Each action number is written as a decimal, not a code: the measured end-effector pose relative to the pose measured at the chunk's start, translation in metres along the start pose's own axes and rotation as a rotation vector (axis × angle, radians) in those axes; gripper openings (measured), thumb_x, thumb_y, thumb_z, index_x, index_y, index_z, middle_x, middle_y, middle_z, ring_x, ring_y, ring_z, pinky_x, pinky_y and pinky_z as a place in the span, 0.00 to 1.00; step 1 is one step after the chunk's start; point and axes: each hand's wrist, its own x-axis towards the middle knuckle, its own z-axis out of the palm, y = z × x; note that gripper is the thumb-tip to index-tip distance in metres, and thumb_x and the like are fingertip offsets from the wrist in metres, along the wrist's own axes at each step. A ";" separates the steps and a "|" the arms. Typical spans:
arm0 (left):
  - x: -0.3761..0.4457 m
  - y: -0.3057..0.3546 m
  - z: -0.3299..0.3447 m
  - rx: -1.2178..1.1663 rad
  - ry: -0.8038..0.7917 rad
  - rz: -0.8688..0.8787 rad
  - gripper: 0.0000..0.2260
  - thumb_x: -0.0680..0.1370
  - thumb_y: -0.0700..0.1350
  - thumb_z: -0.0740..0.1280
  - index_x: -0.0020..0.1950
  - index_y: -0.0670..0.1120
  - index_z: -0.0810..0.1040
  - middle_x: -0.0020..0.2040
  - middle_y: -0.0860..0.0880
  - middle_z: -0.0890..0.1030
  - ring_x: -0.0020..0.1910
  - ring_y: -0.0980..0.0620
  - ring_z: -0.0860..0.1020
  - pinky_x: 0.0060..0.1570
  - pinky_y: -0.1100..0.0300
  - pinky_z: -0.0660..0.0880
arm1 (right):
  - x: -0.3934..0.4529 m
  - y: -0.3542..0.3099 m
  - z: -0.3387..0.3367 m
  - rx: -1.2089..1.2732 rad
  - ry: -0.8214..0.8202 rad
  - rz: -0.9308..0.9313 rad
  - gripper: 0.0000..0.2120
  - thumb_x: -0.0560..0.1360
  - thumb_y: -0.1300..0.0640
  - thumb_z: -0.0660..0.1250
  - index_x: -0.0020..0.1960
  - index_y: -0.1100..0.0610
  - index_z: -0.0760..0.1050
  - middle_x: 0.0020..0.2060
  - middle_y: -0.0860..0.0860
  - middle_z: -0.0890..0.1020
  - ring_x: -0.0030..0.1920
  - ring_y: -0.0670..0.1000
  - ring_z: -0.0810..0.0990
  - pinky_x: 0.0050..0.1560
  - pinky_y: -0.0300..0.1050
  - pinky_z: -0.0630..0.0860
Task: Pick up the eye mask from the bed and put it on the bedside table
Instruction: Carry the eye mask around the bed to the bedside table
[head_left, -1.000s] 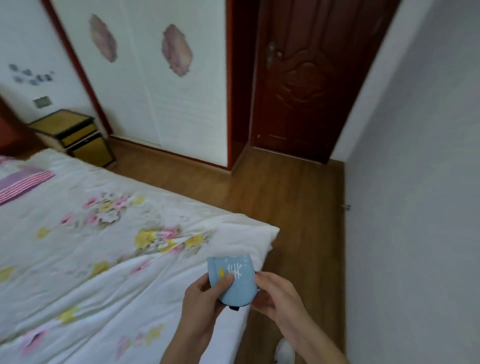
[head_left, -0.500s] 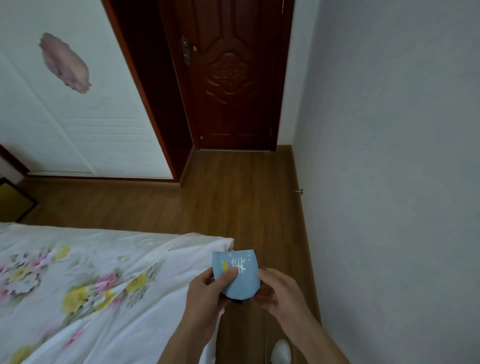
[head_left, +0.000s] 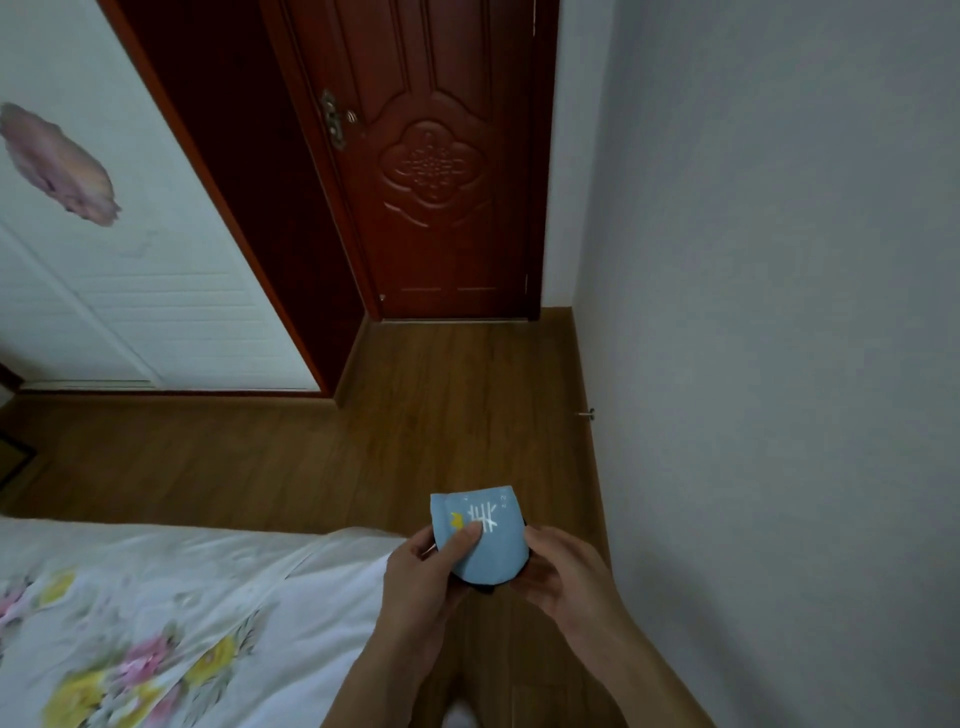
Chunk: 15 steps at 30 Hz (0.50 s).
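A folded light-blue eye mask (head_left: 485, 543) with a white mark and a small yellow spot is held up in front of me, above the wooden floor just past the bed's corner. My left hand (head_left: 423, 577) grips its left side, thumb pressed on the front. My right hand (head_left: 563, 571) holds its right and lower edge, where a dark strap or backing peeks out. The bed (head_left: 156, 613), with a white floral cover, fills the lower left. The bedside table is almost out of view; only a dark corner shows at the far left edge.
A dark red wooden door (head_left: 431, 171) stands shut straight ahead. A white wardrobe (head_left: 119, 291) with pink flower decals runs along the left. A grey wall (head_left: 779, 312) closes the right side, with a small door stop (head_left: 587, 414) near the floor. Wooden floor (head_left: 441, 415) lies between.
The view has swung right: the bedside table and most of the bed slid out to the left, and the door now sits ahead. Both hands keep hold of the mask.
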 end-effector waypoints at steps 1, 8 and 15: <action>0.009 0.002 0.004 0.002 -0.007 -0.001 0.21 0.63 0.47 0.79 0.53 0.42 0.83 0.48 0.43 0.88 0.48 0.44 0.86 0.41 0.52 0.84 | 0.008 -0.003 -0.002 0.011 0.005 0.006 0.37 0.59 0.44 0.80 0.63 0.60 0.78 0.56 0.60 0.85 0.54 0.57 0.86 0.52 0.52 0.84; 0.093 0.025 0.027 -0.004 -0.030 -0.030 0.17 0.65 0.44 0.78 0.52 0.42 0.84 0.47 0.43 0.88 0.46 0.44 0.87 0.38 0.55 0.84 | 0.084 -0.036 -0.011 -0.007 0.032 0.029 0.31 0.59 0.46 0.80 0.58 0.59 0.81 0.51 0.57 0.88 0.52 0.56 0.87 0.51 0.51 0.84; 0.217 0.088 0.031 -0.038 -0.006 -0.020 0.15 0.71 0.41 0.76 0.56 0.39 0.82 0.50 0.41 0.87 0.48 0.43 0.86 0.36 0.57 0.83 | 0.198 -0.112 0.019 -0.068 0.012 0.015 0.16 0.60 0.44 0.79 0.45 0.49 0.87 0.46 0.53 0.89 0.50 0.54 0.88 0.47 0.47 0.84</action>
